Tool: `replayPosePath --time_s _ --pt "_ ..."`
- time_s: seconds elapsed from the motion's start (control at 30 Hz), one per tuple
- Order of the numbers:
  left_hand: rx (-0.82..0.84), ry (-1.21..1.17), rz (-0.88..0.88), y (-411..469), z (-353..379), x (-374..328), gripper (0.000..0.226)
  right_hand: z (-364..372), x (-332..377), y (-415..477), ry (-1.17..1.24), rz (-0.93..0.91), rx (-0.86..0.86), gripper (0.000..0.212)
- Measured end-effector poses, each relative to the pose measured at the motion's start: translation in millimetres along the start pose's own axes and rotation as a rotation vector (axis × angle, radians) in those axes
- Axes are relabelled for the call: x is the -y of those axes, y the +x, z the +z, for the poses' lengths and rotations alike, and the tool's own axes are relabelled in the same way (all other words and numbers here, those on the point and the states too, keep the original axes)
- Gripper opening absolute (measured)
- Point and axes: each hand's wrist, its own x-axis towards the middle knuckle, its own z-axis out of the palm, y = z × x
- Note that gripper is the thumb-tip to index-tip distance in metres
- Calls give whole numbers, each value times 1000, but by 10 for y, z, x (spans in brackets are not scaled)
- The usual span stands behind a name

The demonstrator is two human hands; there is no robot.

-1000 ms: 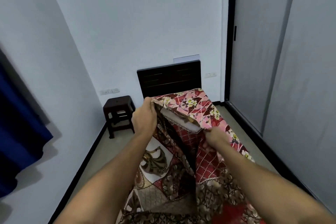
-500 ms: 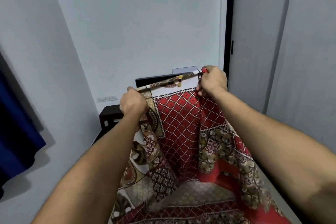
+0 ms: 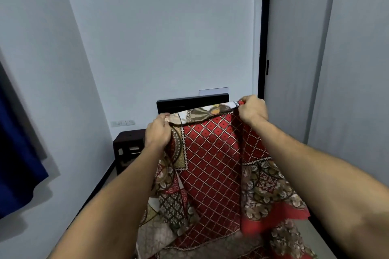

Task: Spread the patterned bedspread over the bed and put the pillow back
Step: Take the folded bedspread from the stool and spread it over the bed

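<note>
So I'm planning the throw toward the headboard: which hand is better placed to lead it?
Probably the right hand: it grips the bedspread edge higher, level with the headboard. The left hand holds lower, near the stool.

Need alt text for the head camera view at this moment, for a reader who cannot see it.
Two bare hands, the left hand and the right hand, grip the top edge of a red patterned bedspread and hold it up in front of a dark headboard. A dark stool stands by the white wall at left.
</note>
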Motion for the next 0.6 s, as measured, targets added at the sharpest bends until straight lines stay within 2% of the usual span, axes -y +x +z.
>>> replayPosePath --time_s 0.1,0.17,0.27,0.33,0.43,0.47,0.57,0.6 --pt "38 369 189 44 -160 -130 39 -134 -29 -63 -160 -51 -26 40" --pt "-99 461 268 237 -415 -345 33 -292 84 53 -189 -90 -121 39" --pt "-424 438 352 627 -921 -824 38 -622 465 265 -203 -290 -346 39" --pt "-582 444 335 808 -1197 -1086 48 -799 723 370 -251 -392 -396 39" --pt "-498 511 326 882 -1409 -1216 51 -1014 927 508 -356 -329 -275 37" --pt "-497 495 330 883 -1459 -1232 50 -1088 984 529 -350 -334 -303 38" --pt "-648 336 299 848 -1552 -1369 51 -1289 1170 536 -257 -415 -526 37" --pt "-658 337 290 828 -1572 -1399 52 -1318 1220 515 -265 -426 -547 37"
